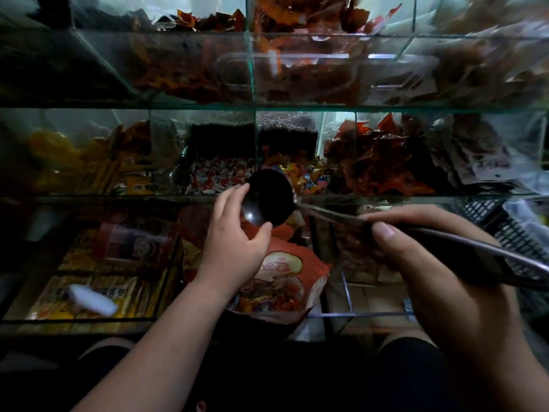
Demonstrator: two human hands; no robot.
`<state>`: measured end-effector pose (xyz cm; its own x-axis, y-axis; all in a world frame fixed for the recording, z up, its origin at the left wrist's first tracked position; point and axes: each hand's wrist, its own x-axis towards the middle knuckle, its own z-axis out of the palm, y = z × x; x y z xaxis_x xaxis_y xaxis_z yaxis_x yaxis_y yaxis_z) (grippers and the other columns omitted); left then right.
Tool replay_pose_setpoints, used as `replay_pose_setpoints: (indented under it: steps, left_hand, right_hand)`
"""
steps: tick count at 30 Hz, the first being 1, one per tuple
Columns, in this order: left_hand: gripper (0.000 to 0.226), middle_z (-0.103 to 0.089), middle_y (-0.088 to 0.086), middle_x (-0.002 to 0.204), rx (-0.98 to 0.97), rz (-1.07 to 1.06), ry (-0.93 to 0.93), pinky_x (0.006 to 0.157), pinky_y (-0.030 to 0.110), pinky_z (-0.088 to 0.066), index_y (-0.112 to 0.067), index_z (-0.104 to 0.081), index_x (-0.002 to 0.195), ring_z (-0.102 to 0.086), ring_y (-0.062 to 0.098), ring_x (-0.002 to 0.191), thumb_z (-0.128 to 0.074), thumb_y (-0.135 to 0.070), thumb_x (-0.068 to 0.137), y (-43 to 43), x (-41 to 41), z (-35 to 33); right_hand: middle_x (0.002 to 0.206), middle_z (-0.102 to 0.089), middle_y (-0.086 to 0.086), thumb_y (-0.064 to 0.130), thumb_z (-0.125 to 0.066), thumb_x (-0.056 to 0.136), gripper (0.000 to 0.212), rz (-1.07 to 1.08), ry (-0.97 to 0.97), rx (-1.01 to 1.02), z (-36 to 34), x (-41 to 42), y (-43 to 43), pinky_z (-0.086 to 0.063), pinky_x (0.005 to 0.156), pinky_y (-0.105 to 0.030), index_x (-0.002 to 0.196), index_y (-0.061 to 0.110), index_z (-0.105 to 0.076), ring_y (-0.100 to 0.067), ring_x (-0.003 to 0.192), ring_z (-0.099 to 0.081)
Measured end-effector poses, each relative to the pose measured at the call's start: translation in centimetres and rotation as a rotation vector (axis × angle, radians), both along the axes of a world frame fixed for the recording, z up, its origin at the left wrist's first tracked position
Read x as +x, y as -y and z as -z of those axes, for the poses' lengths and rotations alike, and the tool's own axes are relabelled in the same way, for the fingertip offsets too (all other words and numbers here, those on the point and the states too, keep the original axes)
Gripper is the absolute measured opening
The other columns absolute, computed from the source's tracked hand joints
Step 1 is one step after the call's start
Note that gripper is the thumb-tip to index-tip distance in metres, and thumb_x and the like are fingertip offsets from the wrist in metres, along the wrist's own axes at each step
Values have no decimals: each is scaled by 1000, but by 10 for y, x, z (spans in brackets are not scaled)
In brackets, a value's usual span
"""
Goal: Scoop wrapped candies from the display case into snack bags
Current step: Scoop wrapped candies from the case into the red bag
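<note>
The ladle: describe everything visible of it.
The ladle has a dark, glossy round bowl and a long grey, metal-looking handle running rightward. The right hand grips the handle, thumb on top; the left hand cups the bowl. The bowl hangs above an open orange snack bag. Its contents cannot be seen.

No text legible. Lettering stands in the oval emblem on the orange snack bag, on the yellow packets lower left, and on the pale packets far right; all too blurred to read.
</note>
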<state>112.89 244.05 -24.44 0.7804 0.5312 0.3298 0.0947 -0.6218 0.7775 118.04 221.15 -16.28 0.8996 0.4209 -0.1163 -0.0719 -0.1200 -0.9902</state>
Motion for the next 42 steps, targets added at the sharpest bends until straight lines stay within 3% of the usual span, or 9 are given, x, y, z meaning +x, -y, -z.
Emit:
replay_pose_setpoints:
  steps: [3, 6, 13, 20, 23, 29, 34, 39, 42]
  left_hand:
    - [66, -39, -23, 142, -32, 40, -88, 94, 2, -22, -33, -40, 149, -32, -12, 122, -69, -35, 90, 2, -12, 6]
    - [61, -41, -26, 134, 2, 109, -251, 101, 8, -28, -30, -46, 148, -39, -7, 124, -70, -34, 91, 1, -32, 12]
    - [24, -57, -6, 132, 355, -228, -310, 106, 47, -33, -30, -74, 104, -43, 20, 130, -76, -32, 80, -5, -76, 28]
    - [42, -68, -10, 120, 162, -96, -473, 95, 21, -45, -21, -74, 120, -62, 12, 111, -58, -3, 85, -11, -72, 42]
    - [57, -62, -6, 135, 167, -99, -447, 105, 20, -38, -21, -66, 134, -57, 15, 124, -54, 2, 82, -4, -69, 45]
    - [67, -46, -8, 152, 68, -72, -414, 112, 12, -22, -21, -48, 149, -40, 6, 139, -45, 6, 87, -1, -66, 52]
    - [72, -41, -10, 155, -78, -39, -397, 85, -15, -10, -18, -43, 152, -31, -13, 123, -46, 8, 85, 1, -63, 50]
    - [74, -39, -16, 154, -89, -86, -362, 107, 0, -20, -20, -42, 153, -38, -5, 133, -50, 3, 83, -5, -71, 47]
    - [73, -40, -18, 153, -110, -80, -360, 106, 2, -21, -21, -41, 153, -34, -11, 129, -51, 2, 85, -6, -73, 44]
  right_hand:
    - [77, -76, -18, 4, -73, 82, 9, -51, 185, 193, -21, -30, 10, -63, 66, -26, 74, 9, -74, -24, 75, -78]
    - [85, -77, -18, 11, -66, 75, 14, -109, 166, 238, -21, -38, 22, -64, 72, -39, 73, 17, -78, -35, 84, -77]
    - [81, -74, 11, 25, -72, 83, 8, -401, 516, -480, 32, -15, -5, -50, 68, -16, 85, 33, -74, -1, 77, -69]
    - [78, -66, 0, 33, -55, 87, 19, -410, 639, -854, 94, -7, -65, -48, 63, -32, 73, 21, -61, -26, 81, -65]
    - [70, -60, 0, 40, -56, 85, 32, -340, 646, -839, 108, -9, -82, -42, 59, -28, 61, 22, -45, -28, 78, -66]
    - [62, -65, -3, 44, -63, 77, 33, -219, 308, -672, 128, -7, -93, -51, 63, -35, 65, 12, -62, -23, 69, -65]
    - [56, -71, 0, 27, -74, 79, 17, 49, -85, -369, 148, -15, -95, -57, 61, -36, 73, 12, -70, -9, 52, -68]
    - [60, -71, 3, 54, -66, 67, 36, 113, 27, -284, 135, -19, -82, -55, 58, -30, 74, 18, -70, -11, 57, -69]
    - [69, -75, -9, 38, -77, 75, 27, 229, -99, -190, 126, -13, -67, -61, 67, -42, 76, 11, -73, -26, 70, -75]
